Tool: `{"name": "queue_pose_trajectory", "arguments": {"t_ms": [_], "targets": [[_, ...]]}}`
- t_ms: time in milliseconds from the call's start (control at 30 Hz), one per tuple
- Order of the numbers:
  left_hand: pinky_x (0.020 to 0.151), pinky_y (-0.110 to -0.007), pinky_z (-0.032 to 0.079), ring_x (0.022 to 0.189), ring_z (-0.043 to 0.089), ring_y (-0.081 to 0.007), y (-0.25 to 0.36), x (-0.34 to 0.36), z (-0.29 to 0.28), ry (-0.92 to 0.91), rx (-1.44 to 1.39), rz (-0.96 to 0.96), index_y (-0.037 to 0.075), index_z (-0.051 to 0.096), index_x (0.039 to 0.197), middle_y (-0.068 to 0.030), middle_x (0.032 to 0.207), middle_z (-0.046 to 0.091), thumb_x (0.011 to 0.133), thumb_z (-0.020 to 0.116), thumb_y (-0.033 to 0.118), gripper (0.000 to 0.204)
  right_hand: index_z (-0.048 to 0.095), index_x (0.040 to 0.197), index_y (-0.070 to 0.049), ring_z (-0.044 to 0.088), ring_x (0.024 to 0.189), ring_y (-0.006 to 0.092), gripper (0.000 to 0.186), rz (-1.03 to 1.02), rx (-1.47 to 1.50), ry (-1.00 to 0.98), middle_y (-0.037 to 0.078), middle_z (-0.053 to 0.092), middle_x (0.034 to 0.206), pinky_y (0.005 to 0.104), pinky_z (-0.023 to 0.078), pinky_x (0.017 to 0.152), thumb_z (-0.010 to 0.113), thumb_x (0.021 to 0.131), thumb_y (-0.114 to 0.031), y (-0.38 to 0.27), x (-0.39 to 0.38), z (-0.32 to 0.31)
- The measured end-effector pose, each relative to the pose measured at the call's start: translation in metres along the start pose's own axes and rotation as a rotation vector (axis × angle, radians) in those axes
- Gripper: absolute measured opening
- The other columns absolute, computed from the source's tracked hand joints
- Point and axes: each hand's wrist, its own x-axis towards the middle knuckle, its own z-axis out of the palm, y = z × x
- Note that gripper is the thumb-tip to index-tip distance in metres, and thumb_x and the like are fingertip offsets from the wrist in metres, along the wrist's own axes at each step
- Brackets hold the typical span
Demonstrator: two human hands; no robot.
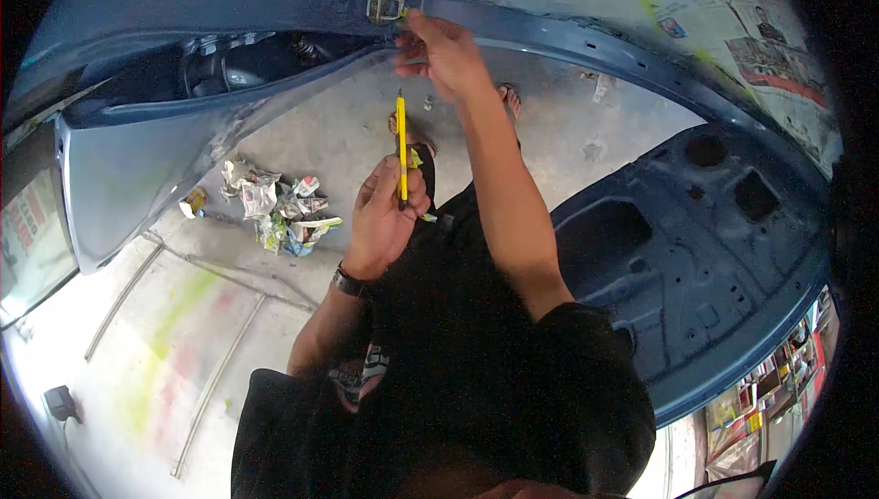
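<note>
My left hand [394, 189] is closed round a slim yellow pen-like tool [401, 124], held upright with its dark tip up, near the middle of the view. Above it, my right hand [439, 59] reaches to the blue-grey car body's edge, its fingers loosely bent and apart. Its uppermost fingertip is at a small metal latch fitting [385, 6], where a bit of yellow shows; whether it presses on this I cannot tell.
A blue-grey door [696, 270] is at the right, painted body panels [137, 169] at the left. Newspaper masking [723, 23] covers the upper right. Crumpled paper [279, 206] lies on the floor [558, 124] around my feet. A cluttered shelf [751, 407] is at lower right.
</note>
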Motion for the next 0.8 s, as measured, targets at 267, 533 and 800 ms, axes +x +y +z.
{"name": "queue_pose_trajectory", "arguments": {"t_ms": [267, 533, 800], "targets": [[0.062, -0.024, 0.036, 0.07, 0.039, -0.0108, 0.003, -0.004, -0.009, 0.023, -0.024, 0.04, 0.006, 0.053, 0.104, -0.0003, 0.078, 0.044, 0.1, 0.046, 0.027, 0.023, 0.061, 0.084, -0.001, 0.056, 0.053, 0.0167, 0.012, -0.142, -0.037, 0.145, 0.006, 0.058, 0.068, 0.0322, 0.05, 0.05, 0.063, 0.085, -0.013, 0.001, 0.03, 0.008], [0.06, -0.023, 0.033, 0.069, 0.038, -0.0103, 0.015, -0.014, -0.019, 0.074, -0.045, 0.086, 0.007, 0.052, 0.102, 0.0002, 0.077, 0.042, 0.1, 0.045, 0.027, 0.022, 0.064, 0.082, 0.0, 0.046, 0.044, 0.0142, 0.009, -0.15, -0.249, 0.23, 0.004, 0.051, 0.056, 0.0307, 0.037, 0.04, 0.061, 0.083, -0.008, -0.016, 0.027, 0.01], [0.059, -0.023, 0.033, 0.068, 0.038, -0.0095, 0.014, -0.014, -0.024, 0.109, -0.019, 0.063, 0.007, 0.052, 0.101, 0.0008, 0.076, 0.042, 0.1, 0.046, 0.028, 0.022, 0.062, 0.08, -0.002, 0.05, 0.048, 0.0146, 0.016, -0.342, -0.321, 0.321, 0.003, 0.053, 0.06, 0.0288, 0.041, 0.045, 0.06, 0.087, -0.017, -0.085, 0.002, -0.027]]}}
